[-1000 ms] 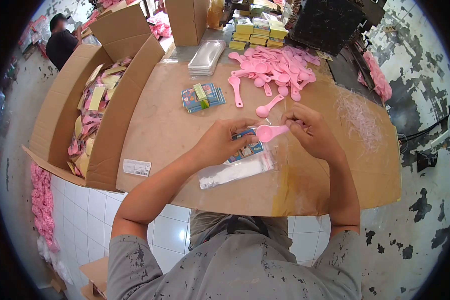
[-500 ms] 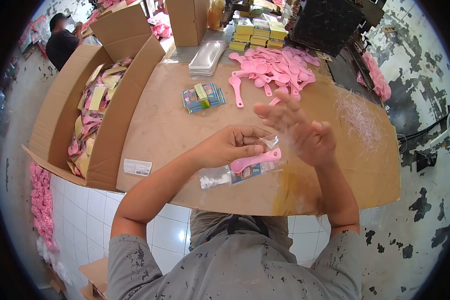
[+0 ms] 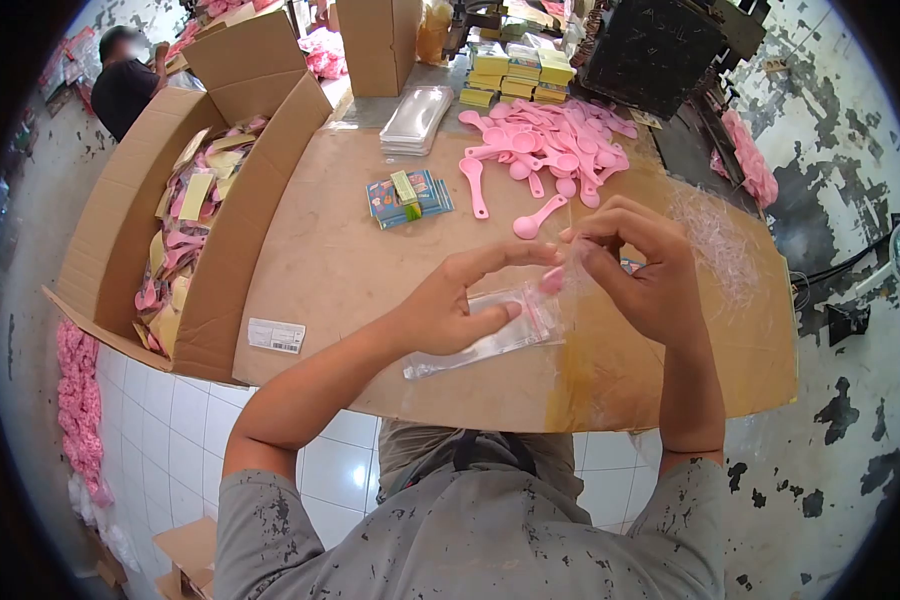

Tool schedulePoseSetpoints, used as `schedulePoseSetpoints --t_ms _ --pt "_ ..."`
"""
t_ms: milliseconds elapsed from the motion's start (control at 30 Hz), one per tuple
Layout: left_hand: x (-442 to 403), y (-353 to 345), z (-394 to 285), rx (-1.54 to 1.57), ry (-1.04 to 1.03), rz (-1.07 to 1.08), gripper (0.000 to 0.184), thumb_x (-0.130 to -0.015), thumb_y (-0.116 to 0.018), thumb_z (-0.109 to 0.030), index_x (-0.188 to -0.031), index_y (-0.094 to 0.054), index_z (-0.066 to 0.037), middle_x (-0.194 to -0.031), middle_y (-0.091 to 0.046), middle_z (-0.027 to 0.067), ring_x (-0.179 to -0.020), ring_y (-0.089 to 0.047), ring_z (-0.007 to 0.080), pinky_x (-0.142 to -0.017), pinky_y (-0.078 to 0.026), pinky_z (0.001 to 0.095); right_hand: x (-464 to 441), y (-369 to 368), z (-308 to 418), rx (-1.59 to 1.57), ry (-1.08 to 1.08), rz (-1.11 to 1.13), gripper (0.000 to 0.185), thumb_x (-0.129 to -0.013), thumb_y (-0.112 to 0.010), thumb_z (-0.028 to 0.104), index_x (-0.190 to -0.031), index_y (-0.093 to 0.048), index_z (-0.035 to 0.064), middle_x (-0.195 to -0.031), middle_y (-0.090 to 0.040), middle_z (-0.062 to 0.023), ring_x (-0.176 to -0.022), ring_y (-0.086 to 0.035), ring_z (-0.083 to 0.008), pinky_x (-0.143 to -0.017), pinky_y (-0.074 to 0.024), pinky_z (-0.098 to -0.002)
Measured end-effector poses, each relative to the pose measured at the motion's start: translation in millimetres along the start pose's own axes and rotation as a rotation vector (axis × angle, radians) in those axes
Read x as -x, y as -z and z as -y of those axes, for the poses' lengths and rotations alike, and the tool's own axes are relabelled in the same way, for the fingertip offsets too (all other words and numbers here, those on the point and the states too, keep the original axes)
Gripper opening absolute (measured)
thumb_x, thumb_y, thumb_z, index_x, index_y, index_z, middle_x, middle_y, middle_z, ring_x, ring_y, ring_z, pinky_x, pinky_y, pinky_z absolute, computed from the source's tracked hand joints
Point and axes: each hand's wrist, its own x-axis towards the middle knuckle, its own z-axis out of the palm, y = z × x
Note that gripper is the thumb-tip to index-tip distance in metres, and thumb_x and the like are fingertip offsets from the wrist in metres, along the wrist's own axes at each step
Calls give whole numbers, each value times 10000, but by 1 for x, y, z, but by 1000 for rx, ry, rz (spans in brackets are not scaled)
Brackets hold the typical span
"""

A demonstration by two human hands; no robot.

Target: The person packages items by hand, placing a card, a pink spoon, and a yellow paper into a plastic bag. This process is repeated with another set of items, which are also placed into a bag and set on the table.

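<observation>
At the bottom of the frame, the person's grey, dark-flecked shirt (image 3: 470,530) is nearest, with white floor tiles (image 3: 340,450) to either side. Above it spreads a table (image 3: 320,250) covered in brown cardboard, its near edge curved by the lens, with glossy tape (image 3: 570,385) right of centre.

At centre, the left hand (image 3: 475,300) is spread, thumb and forefinger apart. The right hand (image 3: 640,265) pinches thin clear plastic (image 3: 574,270); a pink piece (image 3: 552,281) shows between the hands, partly hidden and blurred. Flat clear bags (image 3: 460,352) lie beneath, the left hand covering part of them.

A printed label (image 3: 277,336) lies left of centre. Beyond the hands are a loose pink spoon (image 3: 540,217), a banded bundle of blue cards (image 3: 410,197) and, at right, a tangle of clear strips (image 3: 720,235). A large open carton (image 3: 245,220), filled with pink and yellow packets, stands at left.

Farther up come stacked clear sleeves (image 3: 416,120), a heap of pink spoons (image 3: 560,145), yellow-edged stacks (image 3: 515,70) and a black machine (image 3: 655,50). Paint-worn grey flooring (image 3: 840,330) fills the right; another person (image 3: 125,85) is at upper left.
</observation>
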Motion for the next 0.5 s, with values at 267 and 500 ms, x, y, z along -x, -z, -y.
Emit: schedulePoseSetpoints --t_ms 267,500 --pt "1 -7 7 45 109 -93 402 -1026 -602 -16 -1427 -573 -7 -1134 -759 120 -1029 -734 155 -889 -567 290 8 -20 -14 -56 -88 -79 190 -898 -748 8 -1087 -754 23 -933 -710 -52 -775 -655 -120 -631 -499 -257" --pt "1 -8 -1 93 244 -144 432 -1036 -595 -2 -1465 -541 -9 -992 -777 105 -855 -698 88 -784 -565 251 3 -30 -21 564 425 -196 233 -826 -793 60 -1049 -728 86 -1092 -674 -62 -1070 -656 -269 -902 -491 -393"
